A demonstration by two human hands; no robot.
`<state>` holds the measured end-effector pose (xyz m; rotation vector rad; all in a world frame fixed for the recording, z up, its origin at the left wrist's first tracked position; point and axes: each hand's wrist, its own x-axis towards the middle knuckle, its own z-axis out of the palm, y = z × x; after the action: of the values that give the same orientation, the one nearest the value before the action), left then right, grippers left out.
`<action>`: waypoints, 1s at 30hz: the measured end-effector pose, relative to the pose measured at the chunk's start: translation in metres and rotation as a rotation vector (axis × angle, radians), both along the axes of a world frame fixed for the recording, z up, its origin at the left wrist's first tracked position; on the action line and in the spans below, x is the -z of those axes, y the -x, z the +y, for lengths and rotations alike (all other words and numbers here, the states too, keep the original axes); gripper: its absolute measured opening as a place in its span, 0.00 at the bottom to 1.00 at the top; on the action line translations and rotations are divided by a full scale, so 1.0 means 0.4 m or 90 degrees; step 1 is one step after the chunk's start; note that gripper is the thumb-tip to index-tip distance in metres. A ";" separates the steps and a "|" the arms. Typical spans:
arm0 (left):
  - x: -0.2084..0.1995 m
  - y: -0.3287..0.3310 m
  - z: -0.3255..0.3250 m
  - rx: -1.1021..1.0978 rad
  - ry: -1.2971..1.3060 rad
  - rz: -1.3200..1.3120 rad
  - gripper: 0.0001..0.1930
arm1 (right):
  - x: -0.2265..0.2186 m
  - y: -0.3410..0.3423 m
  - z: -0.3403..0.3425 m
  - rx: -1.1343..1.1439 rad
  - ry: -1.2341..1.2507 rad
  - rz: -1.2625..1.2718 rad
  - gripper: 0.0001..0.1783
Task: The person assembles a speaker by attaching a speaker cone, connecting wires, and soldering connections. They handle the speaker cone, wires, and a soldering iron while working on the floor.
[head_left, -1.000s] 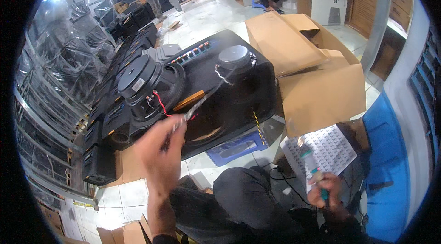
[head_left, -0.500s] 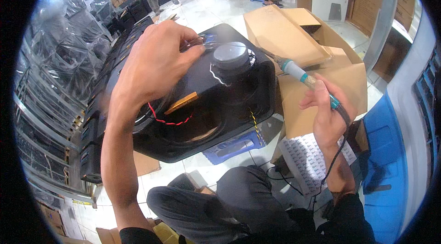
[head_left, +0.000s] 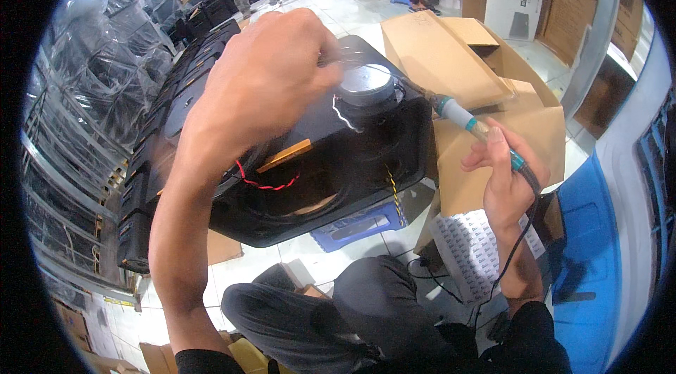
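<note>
Since half a second ago, both hands have closed in on the black speaker cabinet [head_left: 338, 163]. The left hand [head_left: 260, 85] reaches over it toward the round speaker magnet [head_left: 365, 84], fingers curled; what they pinch cannot be told. The right hand [head_left: 503, 177] is wrapped around a soldering iron [head_left: 458, 115], its tip near the magnet. That iron looks light and stiff, best held by its handle, well back from the tip; its cord trails down. Resting on a blue stool [head_left: 359, 225] over pale floor tiles, the cabinet looks heavy. Cardboard boxes [head_left: 451, 57] stand behind it, wrapped stock fills the left, and other people work far off.
</note>
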<state>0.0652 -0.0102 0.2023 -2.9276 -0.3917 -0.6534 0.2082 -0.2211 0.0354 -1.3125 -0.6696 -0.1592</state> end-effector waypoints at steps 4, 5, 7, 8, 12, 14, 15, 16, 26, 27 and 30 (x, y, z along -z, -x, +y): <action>-0.003 -0.008 -0.018 -0.011 -0.033 0.003 0.14 | 0.002 -0.001 0.004 -0.009 -0.018 0.011 0.18; -0.005 -0.010 -0.023 -0.013 -0.027 0.005 0.14 | 0.002 -0.002 0.004 -0.009 -0.023 0.012 0.18; -0.008 -0.013 -0.032 -0.021 -0.026 0.002 0.15 | 0.002 -0.003 0.003 -0.014 -0.016 0.007 0.17; -0.009 -0.016 -0.036 -0.030 -0.029 0.016 0.15 | 0.001 -0.004 0.003 -0.008 -0.009 0.013 0.17; -0.012 -0.021 -0.046 -0.056 -0.039 0.036 0.15 | 0.000 -0.002 0.005 -0.031 -0.042 0.042 0.16; -0.013 -0.021 -0.047 -0.055 -0.041 0.036 0.15 | -0.001 -0.001 0.007 -0.029 -0.045 0.051 0.16; -0.012 -0.020 -0.047 -0.054 -0.040 0.035 0.15 | -0.001 0.000 0.009 -0.033 -0.051 0.055 0.16; -0.011 -0.019 -0.046 -0.055 -0.034 0.029 0.15 | -0.001 0.001 0.010 -0.037 -0.057 0.060 0.16; -0.006 -0.013 -0.043 -0.073 -0.038 0.032 0.15 | -0.005 0.007 0.015 -0.030 -0.062 0.083 0.15; -0.005 -0.013 -0.044 -0.075 -0.040 0.031 0.15 | -0.004 0.008 0.015 -0.032 -0.064 0.081 0.15; -0.004 -0.013 -0.042 -0.071 -0.043 0.029 0.15 | -0.003 0.010 0.018 -0.033 -0.069 0.083 0.16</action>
<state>0.0704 -0.0271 0.2038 -2.8272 -0.5124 -0.5726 0.2044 -0.2138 0.0366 -1.1892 -0.5763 -0.0663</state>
